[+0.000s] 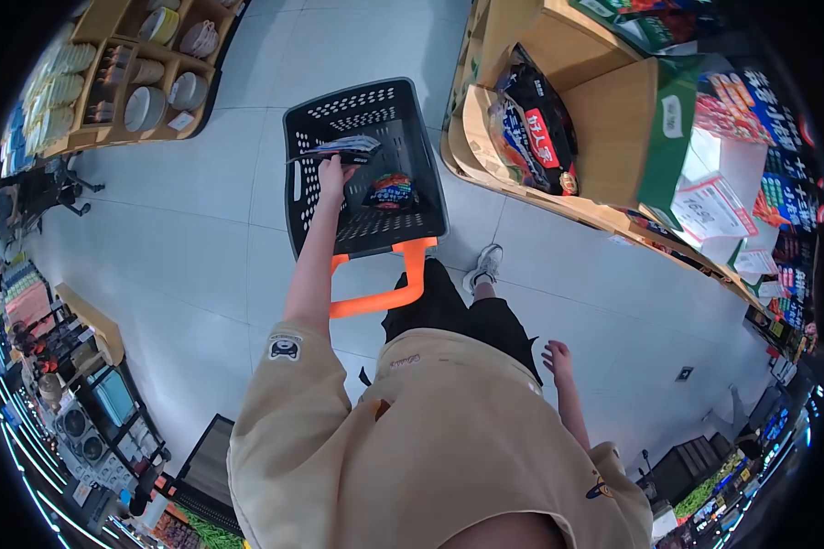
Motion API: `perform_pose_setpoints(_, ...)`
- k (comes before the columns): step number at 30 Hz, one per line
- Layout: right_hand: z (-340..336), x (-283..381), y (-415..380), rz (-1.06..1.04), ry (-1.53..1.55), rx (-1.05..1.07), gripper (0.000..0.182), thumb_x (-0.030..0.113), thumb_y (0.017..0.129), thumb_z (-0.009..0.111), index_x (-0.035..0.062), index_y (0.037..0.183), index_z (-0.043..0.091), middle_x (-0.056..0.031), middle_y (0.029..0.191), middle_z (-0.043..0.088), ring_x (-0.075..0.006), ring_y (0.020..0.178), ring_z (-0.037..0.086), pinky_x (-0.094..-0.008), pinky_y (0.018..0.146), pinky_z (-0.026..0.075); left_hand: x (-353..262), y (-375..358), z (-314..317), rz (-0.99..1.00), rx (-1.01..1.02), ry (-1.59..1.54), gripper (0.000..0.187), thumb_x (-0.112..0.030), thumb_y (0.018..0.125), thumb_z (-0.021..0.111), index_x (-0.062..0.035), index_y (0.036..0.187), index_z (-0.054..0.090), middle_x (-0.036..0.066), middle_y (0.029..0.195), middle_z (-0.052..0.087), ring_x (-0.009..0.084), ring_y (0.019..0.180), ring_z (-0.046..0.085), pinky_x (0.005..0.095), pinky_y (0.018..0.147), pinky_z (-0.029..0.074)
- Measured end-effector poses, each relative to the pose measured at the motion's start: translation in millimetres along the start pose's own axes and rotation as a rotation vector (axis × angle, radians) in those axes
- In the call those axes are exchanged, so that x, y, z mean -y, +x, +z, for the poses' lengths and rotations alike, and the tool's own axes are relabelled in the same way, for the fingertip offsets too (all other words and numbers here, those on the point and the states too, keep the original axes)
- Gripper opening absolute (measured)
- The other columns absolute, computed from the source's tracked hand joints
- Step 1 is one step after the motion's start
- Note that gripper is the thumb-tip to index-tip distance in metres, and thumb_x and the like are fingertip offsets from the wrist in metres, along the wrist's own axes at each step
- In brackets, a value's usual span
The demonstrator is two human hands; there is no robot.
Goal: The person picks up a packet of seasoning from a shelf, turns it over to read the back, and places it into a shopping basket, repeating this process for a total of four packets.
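Observation:
A dark grey shopping basket with round holes and an orange handle stands on the floor in front of me. My left hand is over the basket's left part, its fingers closed on the edge of some flat packets. Inside, toward the basket's right side, lies a colourful food packet. My right hand hangs beside my body at the right, fingers apart, holding nothing.
A wooden display at the right holds black and red food packets, with price cards and more packets farther right. Wooden shelves with bowls stand at upper left. My shoe is right of the basket.

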State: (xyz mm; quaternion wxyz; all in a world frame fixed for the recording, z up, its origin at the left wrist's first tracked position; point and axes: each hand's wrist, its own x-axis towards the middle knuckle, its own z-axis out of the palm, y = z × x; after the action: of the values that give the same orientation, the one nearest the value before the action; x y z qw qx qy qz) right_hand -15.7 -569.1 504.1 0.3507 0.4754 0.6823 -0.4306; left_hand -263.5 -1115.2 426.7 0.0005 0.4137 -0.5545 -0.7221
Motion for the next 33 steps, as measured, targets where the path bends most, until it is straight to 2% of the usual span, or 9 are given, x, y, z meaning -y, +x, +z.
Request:
perform_pose_setpoints(6, -17, -78, -59, 0.303, 0.006, -0.093, 0.026, 0.026, 0.079, 0.049, 0.0114, 0.101, 0.051, -0.0041, 0.094, 0.056, -0.0153, 0.079, 0.054, -0.0276, 0.062, 0.042, 86, 112, 4, -0.267, -0.042, -0.175, 0.021, -0.015, 0.082, 0.035, -0.0002, 0.094, 0.044, 0.014, 0.090, 0.057, 0.0202, 0.078, 0.059, 0.0198, 0.055, 0.044)
perform_pose_setpoints(11, -24, -119, -93, 0.309, -0.116, -0.078, 0.021, 0.018, 0.078, 0.050, 0.0066, 0.094, 0.057, -0.0050, 0.087, 0.057, -0.0099, 0.077, 0.052, -0.0225, 0.059, 0.041, 156, 174, 17, -0.404, -0.049, -0.066, 0.025, -0.019, 0.084, 0.034, -0.0008, 0.097, 0.045, 0.015, 0.089, 0.058, 0.0191, 0.076, 0.059, 0.0192, 0.053, 0.045)
perform_pose_setpoints(16, -18, -107, -111, 0.395, -0.042, -0.084, 0.022, 0.015, 0.081, 0.047, 0.0026, 0.098, 0.053, -0.0063, 0.086, 0.057, -0.0145, 0.079, 0.055, -0.0249, 0.064, 0.045, 231, 197, 22, -0.486, -0.051, -0.026, 0.027, -0.022, 0.085, 0.035, -0.0013, 0.097, 0.047, 0.014, 0.086, 0.059, 0.0178, 0.072, 0.060, 0.0181, 0.048, 0.044)
perform_pose_setpoints(18, -16, -98, -109, 0.462, 0.048, -0.097, 0.022, 0.014, 0.081, 0.046, 0.0027, 0.099, 0.052, -0.0069, 0.087, 0.057, -0.0159, 0.077, 0.056, -0.0253, 0.064, 0.045, 244, 183, 27, -0.451, -0.098, 0.060, 0.030, -0.019, 0.083, 0.032, 0.0059, 0.089, 0.049, 0.017, 0.075, 0.060, 0.0173, 0.056, 0.059, 0.0208, 0.040, 0.042)
perform_pose_setpoints(22, -15, -93, -111, 0.506, 0.108, -0.136, 0.020, 0.013, 0.082, 0.043, 0.0056, 0.099, 0.051, -0.0071, 0.086, 0.058, -0.0156, 0.070, 0.058, -0.0225, 0.057, 0.045, 279, 169, 31, -0.525, 0.053, 0.078, 0.032, -0.019, 0.083, 0.028, 0.0021, 0.079, 0.051, 0.016, 0.073, 0.061, 0.0145, 0.049, 0.055, 0.0207, 0.038, 0.040)
perform_pose_setpoints(24, -14, -92, -106, 0.494, 0.140, -0.088, 0.020, 0.013, 0.082, 0.043, 0.0055, 0.099, 0.052, -0.0069, 0.086, 0.058, -0.0150, 0.068, 0.058, -0.0225, 0.056, 0.045, 280, 156, 38, -0.494, 0.203, 0.164, 0.033, -0.021, 0.083, 0.026, 0.0005, 0.080, 0.051, 0.015, 0.078, 0.062, 0.0110, 0.049, 0.054, 0.0197, 0.034, 0.038)
perform_pose_setpoints(27, -8, -83, -96, 0.440, 0.127, -0.066, 0.020, 0.014, 0.082, 0.044, 0.0048, 0.098, 0.052, -0.0074, 0.085, 0.058, -0.0145, 0.068, 0.058, -0.0212, 0.052, 0.045, 263, 128, 55, -0.459, 0.191, 0.119, 0.035, -0.020, 0.084, 0.029, 0.0028, 0.079, 0.054, 0.015, 0.069, 0.061, 0.0154, 0.049, 0.056, 0.0229, 0.041, 0.042)
perform_pose_setpoints(28, -4, -79, -93, 0.414, 0.119, -0.068, 0.020, 0.014, 0.082, 0.044, 0.0046, 0.098, 0.052, -0.0076, 0.085, 0.058, -0.0144, 0.068, 0.059, -0.0205, 0.050, 0.045, 250, 120, 59, -0.392, 0.267, 0.324, 0.034, -0.018, 0.084, 0.029, 0.0039, 0.080, 0.055, 0.016, 0.068, 0.061, 0.0160, 0.049, 0.056, 0.0229, 0.041, 0.042)
perform_pose_setpoints(33, 1, -60, -80, 0.282, 0.158, -0.083, 0.019, 0.015, 0.082, 0.043, 0.0074, 0.097, 0.051, -0.0065, 0.089, 0.059, -0.0159, 0.076, 0.058, -0.0265, 0.062, 0.046, 199, 80, 73, -0.316, 0.440, 0.376, 0.026, -0.014, 0.083, 0.034, 0.0023, 0.078, 0.054, 0.011, 0.061, 0.059, 0.0132, 0.046, 0.053, 0.0226, 0.039, 0.038)
